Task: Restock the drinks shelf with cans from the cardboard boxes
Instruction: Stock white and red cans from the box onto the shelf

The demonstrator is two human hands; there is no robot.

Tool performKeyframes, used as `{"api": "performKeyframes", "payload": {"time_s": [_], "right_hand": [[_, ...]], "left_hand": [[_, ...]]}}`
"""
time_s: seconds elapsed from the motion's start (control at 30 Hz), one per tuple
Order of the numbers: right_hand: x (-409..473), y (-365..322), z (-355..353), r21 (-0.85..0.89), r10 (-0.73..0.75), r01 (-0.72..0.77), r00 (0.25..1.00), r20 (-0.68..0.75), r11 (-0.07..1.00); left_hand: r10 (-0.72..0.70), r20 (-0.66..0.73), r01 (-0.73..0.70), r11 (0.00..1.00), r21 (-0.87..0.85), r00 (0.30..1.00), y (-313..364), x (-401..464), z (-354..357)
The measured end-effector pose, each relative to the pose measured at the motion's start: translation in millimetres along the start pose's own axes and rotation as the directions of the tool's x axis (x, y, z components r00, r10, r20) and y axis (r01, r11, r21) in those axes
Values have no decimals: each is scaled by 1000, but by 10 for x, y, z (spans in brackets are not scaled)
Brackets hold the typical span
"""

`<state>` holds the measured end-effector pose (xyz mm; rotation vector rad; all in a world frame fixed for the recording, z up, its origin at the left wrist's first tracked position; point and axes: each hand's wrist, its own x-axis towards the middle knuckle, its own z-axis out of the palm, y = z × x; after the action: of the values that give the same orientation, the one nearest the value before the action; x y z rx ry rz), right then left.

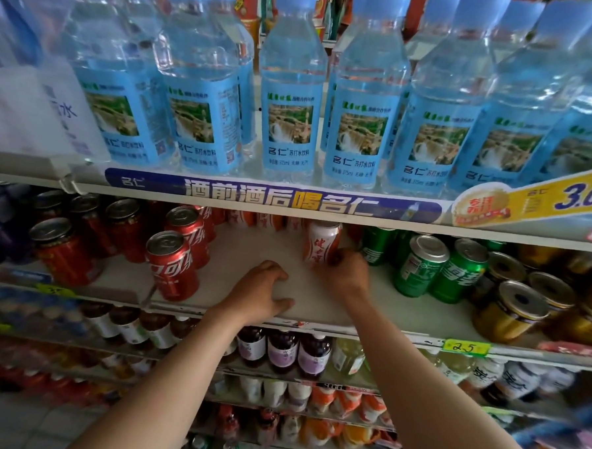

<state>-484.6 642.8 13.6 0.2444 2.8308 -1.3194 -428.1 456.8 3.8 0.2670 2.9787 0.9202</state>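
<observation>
The right hand (pixel 345 276) is gripping the lower part of a white and orange can (pixel 322 243), which is standing upright on the white drinks shelf (pixel 238 255), in the bare gap between the red cola cans (pixel 174 262) and the green cans (pixel 422 265). The left hand (pixel 262 293) is resting on the shelf near the front edge, with fingers loosely curled and holding nothing. Blue water bottles (pixel 289 121) are standing on the shelf above.

Glossy printed metal cans: red cola cans (pixel 172 264), green cans (pixel 419 265), white-and-orange can (pixel 322 243). Clear, smooth plastic water bottles (pixel 291 97) with glossy paper-like labels. Matt, pale shelf board (pixel 252 246). Shiny printed price strip (pixel 272 197).
</observation>
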Motion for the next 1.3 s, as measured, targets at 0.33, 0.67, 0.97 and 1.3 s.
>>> {"api": "performKeyframes", "payload": {"time_s": [0.33, 0.67, 0.97, 1.3], "right_hand": [[264, -223, 72, -11, 119, -120, 991, -59, 993], [318, -259, 145, 129, 155, -132, 970, -187, 983], [387, -342, 165, 165, 205, -174, 959, -195, 971], [423, -400, 168, 117, 202, -183, 963, -176, 976]], "left_hand": [[22, -11, -22, 999, -31, 1000, -29, 18, -18], [44, -34, -45, 998, -33, 998, -56, 14, 25], [29, -14, -30, 995, -91, 999, -50, 27, -17], [28, -3, -28, 996, -85, 1000, -65, 13, -9]]}}
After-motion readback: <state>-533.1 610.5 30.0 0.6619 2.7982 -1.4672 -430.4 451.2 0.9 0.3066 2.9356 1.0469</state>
